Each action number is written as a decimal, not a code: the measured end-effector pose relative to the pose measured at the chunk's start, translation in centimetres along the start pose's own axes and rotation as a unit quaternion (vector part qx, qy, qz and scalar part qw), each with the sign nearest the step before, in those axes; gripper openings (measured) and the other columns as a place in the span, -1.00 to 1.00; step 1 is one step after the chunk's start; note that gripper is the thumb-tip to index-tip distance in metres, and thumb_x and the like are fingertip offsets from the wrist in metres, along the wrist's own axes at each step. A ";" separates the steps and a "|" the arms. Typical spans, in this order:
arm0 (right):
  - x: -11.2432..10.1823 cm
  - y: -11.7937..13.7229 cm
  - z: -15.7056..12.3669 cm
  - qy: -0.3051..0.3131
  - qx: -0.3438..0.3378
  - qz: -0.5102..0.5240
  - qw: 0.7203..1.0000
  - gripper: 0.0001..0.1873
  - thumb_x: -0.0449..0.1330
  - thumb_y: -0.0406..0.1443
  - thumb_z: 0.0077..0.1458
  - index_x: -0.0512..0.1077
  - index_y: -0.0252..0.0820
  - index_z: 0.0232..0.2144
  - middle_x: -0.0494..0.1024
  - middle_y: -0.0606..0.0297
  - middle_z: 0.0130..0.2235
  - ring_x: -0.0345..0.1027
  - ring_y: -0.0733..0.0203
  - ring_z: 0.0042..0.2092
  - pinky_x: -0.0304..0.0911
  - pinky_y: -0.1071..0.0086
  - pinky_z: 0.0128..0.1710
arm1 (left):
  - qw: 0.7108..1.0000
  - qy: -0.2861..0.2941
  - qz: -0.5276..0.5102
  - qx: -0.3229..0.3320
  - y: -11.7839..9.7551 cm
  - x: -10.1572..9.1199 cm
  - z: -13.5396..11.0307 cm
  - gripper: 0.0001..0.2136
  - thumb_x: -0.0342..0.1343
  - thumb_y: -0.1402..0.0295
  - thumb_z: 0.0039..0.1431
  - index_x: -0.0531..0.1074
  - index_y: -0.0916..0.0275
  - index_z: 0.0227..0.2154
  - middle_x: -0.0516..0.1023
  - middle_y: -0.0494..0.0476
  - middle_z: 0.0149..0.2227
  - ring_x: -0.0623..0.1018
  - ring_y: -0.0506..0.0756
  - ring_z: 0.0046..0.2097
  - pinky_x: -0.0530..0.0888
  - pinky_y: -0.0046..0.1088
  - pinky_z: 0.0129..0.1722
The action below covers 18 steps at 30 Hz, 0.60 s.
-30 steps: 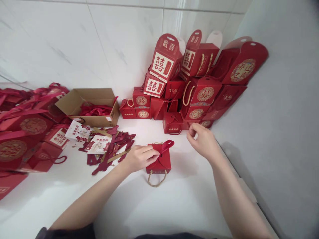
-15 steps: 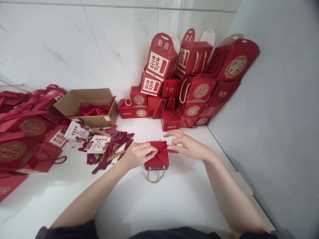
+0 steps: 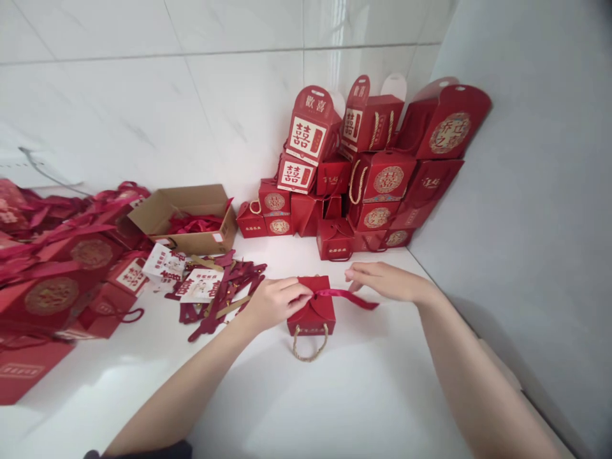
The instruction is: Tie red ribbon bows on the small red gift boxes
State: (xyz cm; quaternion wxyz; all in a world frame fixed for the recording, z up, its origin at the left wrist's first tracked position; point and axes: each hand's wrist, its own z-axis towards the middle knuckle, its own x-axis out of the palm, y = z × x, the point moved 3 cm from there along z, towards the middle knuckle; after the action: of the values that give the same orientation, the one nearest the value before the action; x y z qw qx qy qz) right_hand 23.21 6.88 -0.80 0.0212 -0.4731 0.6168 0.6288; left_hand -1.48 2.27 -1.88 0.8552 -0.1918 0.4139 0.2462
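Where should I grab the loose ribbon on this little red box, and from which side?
Pinch the ribbon's loose end near its tip, coming from the right with the right hand. It stretches out past the edge of the red gift box, away from the left hand, so the fingers can close on it without touching the box.

Up against the tiled wall [image 3: 119, 115], there's a tall stack of red gift boxes [image 3: 306, 131] marked with gold double-happiness characters, climbing into the corner! Over to the left, a brown cardboard carton [image 3: 184, 240] sits open, red ribbons [image 3: 189, 224] inside. In front of it, printed cards [image 3: 201, 285] lie among dark red strips [image 3: 224, 312] on the white countertop [image 3: 363, 395], and a big heap of red bags [image 3: 52, 296] spills in from the edge.
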 end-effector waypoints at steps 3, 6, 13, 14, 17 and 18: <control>1.8 0.8 1.5 0.024 -0.041 0.017 0.999 -0.49 -0.05 0.12 0.17 0.43 -0.14 -0.37 0.58 0.25 -0.25 0.39 0.13 -0.20 0.21 0.30 -0.16 | 1.000 0.003 -0.009 -0.006 0.1 0.0 0.1 -0.91 0.08 0.45 0.19 0.49 0.21 -0.33 0.57 -0.02 -0.41 0.51 -0.09 -0.42 0.40 -0.60 -0.41; 3.0 1.2 2.1 0.064 -0.041 0.086 0.993 -0.40 -0.11 0.14 0.19 0.42 -0.18 -0.48 0.55 0.28 -0.49 0.39 0.21 -0.36 0.23 0.36 -0.28 | 1.000 0.009 -0.014 -0.009 0.1 0.2 0.1 -0.91 0.09 0.45 0.19 0.49 0.21 -0.32 0.57 -0.01 -0.40 0.51 -0.09 -0.42 0.40 -0.61 -0.42; 4.5 1.0 2.5 0.061 0.008 0.202 0.977 -0.54 0.17 0.10 0.03 0.39 -0.19 -0.50 0.30 0.46 -0.77 0.16 0.36 -0.71 0.01 0.47 -0.67 | 0.997 0.034 -0.058 -0.048 0.1 0.1 0.5 -0.86 0.05 0.39 0.23 0.52 0.21 -0.30 0.55 0.05 -0.37 0.50 -0.05 -0.38 0.41 -0.57 -0.36; 4.5 1.0 2.6 0.060 0.008 0.208 0.976 -0.57 0.20 0.07 0.02 0.39 -0.19 -0.50 0.31 0.46 -0.76 0.16 0.37 -0.70 0.02 0.47 -0.67 | 0.993 0.043 -0.077 -0.072 0.2 0.0 0.6 -0.86 0.06 0.36 0.22 0.53 0.20 -0.30 0.54 0.04 -0.39 0.49 -0.05 -0.39 0.40 -0.56 -0.36; 4.5 1.2 2.6 0.075 -0.018 0.235 0.969 -0.63 0.22 -0.02 0.04 0.39 -0.20 -0.53 0.47 0.37 -0.63 0.32 0.34 -0.57 0.21 0.45 -0.51 | 0.966 0.060 -0.148 -0.205 1.0 -0.3 0.7 -0.82 0.17 0.22 0.13 0.50 0.23 -0.33 0.44 -0.03 -0.53 0.38 -0.08 -0.52 0.34 -0.58 -0.50; 4.4 1.3 2.6 0.080 -0.029 0.245 0.966 -0.64 0.23 -0.04 0.04 0.39 -0.20 -0.53 0.52 0.34 -0.56 0.37 0.32 -0.50 0.25 0.43 -0.43 | 0.948 0.071 -0.172 -0.257 1.4 -0.3 0.7 -0.78 0.21 0.18 0.07 0.48 0.25 -0.38 0.40 -0.06 -0.57 0.34 -0.09 -0.56 0.31 -0.59 -0.55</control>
State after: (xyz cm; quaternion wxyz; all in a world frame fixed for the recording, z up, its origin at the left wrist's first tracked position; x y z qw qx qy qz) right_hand 18.49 6.20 -3.13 -0.1965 -0.3565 0.6950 0.5927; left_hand -2.02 3.65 -1.41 0.7745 -0.4905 0.3570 0.1793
